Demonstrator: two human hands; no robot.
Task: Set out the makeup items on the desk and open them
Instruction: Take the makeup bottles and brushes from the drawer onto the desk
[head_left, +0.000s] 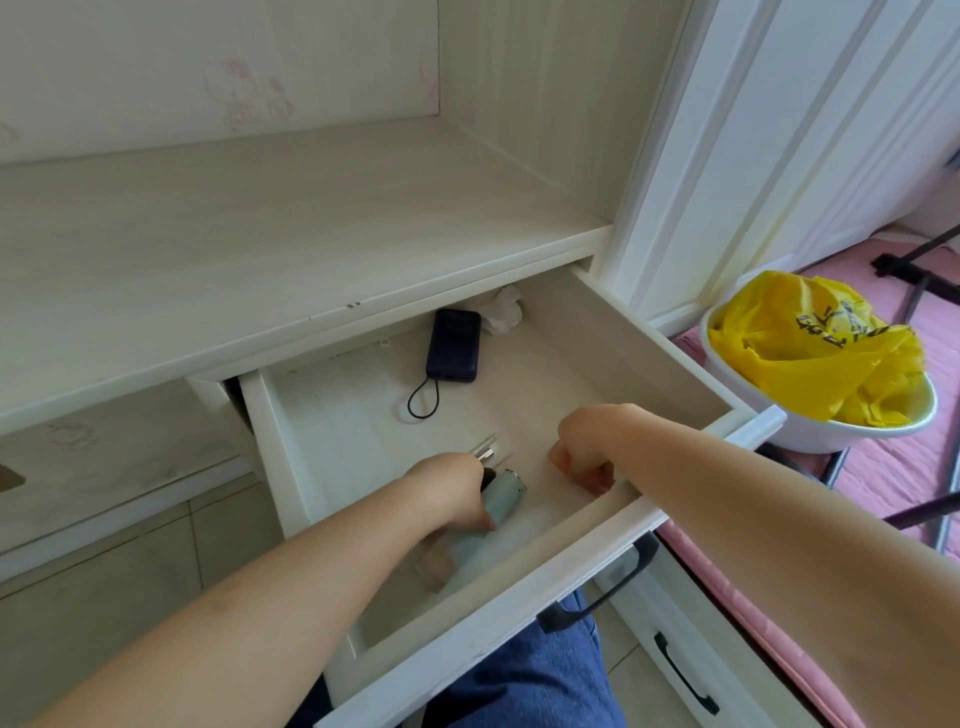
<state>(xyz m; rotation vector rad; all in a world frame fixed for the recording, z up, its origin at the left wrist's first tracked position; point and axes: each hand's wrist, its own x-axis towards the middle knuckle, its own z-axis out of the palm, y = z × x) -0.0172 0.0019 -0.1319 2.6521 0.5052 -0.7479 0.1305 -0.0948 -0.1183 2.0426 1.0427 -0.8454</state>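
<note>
Bare drawer floor (363, 415) around power bank (453, 344)

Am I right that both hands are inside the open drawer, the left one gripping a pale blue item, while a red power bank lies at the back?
Not quite: the head view shows the power bank is dark navy, not red. The rest holds: both hands reach into the open drawer, and the left hand grips a pale blue item while the right hand is beside it.
</note>
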